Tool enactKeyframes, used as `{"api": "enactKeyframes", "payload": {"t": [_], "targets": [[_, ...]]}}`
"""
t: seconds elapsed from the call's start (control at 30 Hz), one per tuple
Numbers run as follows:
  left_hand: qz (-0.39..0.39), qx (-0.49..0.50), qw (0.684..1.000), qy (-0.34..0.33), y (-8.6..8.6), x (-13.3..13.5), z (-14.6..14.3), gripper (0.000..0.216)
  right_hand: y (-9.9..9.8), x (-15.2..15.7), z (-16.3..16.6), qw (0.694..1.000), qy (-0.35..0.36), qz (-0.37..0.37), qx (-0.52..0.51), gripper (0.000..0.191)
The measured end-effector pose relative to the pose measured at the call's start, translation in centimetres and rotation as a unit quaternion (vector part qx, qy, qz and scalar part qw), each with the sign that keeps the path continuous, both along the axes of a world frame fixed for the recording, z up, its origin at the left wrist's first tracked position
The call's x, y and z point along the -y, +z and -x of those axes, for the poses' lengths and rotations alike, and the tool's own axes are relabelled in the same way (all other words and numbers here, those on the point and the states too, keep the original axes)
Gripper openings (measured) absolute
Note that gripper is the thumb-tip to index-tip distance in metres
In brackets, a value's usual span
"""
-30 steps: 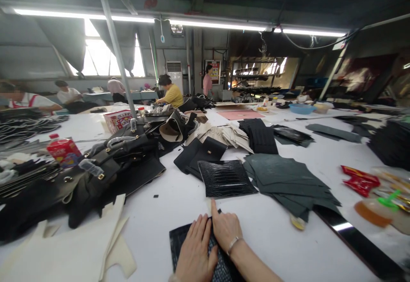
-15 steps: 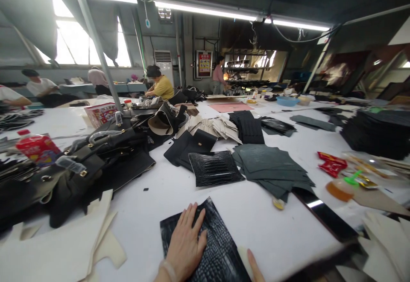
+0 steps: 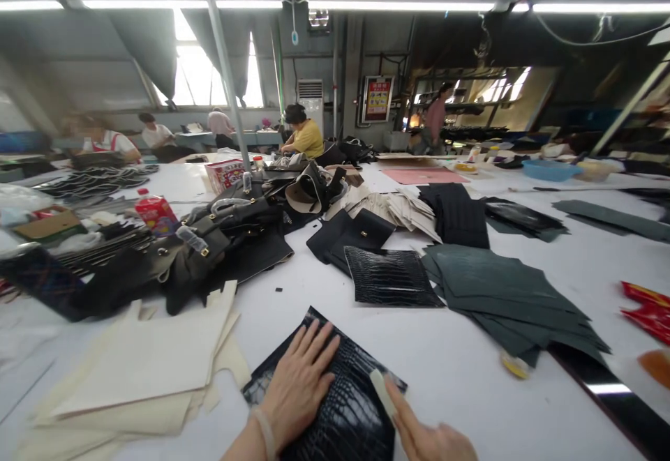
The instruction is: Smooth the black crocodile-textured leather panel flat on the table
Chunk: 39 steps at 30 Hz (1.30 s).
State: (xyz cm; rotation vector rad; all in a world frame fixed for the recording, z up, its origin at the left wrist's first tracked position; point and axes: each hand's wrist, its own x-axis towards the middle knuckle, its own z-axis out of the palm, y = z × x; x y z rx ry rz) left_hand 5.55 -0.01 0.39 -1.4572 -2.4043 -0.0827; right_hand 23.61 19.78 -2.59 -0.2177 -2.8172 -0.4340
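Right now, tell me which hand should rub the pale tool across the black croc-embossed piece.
Probably the right. The right hand already has the pale tool in its grip, tip on the black croc-embossed piece. The left hand lies flat on that piece, fingers spread, pinning it to the white table.

Glossy crocodile-grain black leather panel

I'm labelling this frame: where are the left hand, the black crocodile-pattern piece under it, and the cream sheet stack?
left hand (image 3: 298,384), head view, back of the hand
black crocodile-pattern piece (image 3: 348,412), head view, glossy middle
cream sheet stack (image 3: 157,360), head view, top sheet
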Motion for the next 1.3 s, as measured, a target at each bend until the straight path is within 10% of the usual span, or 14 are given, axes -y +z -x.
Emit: {"api": "enactKeyframes", "payload": {"t": [0.17, 0.37, 0.53, 0.73, 0.9, 1.1, 1.3], "targets": [[0.02, 0.11, 0.994, -0.021, -0.3, -0.1, -0.8, 0.052, 1.0, 1.4, 5.2, 0.995, 0.077, 0.023, 0.057, 0.057], [0.018, 0.127, 0.992, -0.018, -0.6, -0.2, -0.4, 0.051, -0.5, -2.3, 4.0, 0.996, 0.072, 0.008, 0.055, 0.056], [0.025, 0.108, 0.994, 0.011, -1.0, -0.6, -1.3, 0.048, 0.5, -5.8, 1.1, 0.986, -0.061, 0.116, 0.106, 0.049], [0.065, 0.095, 0.977, 0.181, 1.5, -1.0, -2.9, 0.044, 2.4, -6.4, -0.4, 0.867, -0.167, 0.467, 0.043, 0.058], [0.027, 0.164, 0.984, -0.072, 2.3, -3.1, -4.0, 0.055, 0.5, -4.4, -0.4, 0.786, -0.087, 0.613, -0.013, 0.067], [0.003, 0.259, 0.965, -0.042, -0.2, -6.5, -4.6, 0.052, -0.7, -1.7, -0.5, 0.866, -0.161, 0.473, -0.028, 0.057], [-0.021, 0.252, 0.967, -0.033, -0.3, -6.8, -3.8, 0.056, -4.4, -0.1, 0.8, 0.984, -0.116, 0.059, -0.118, 0.044]]}}
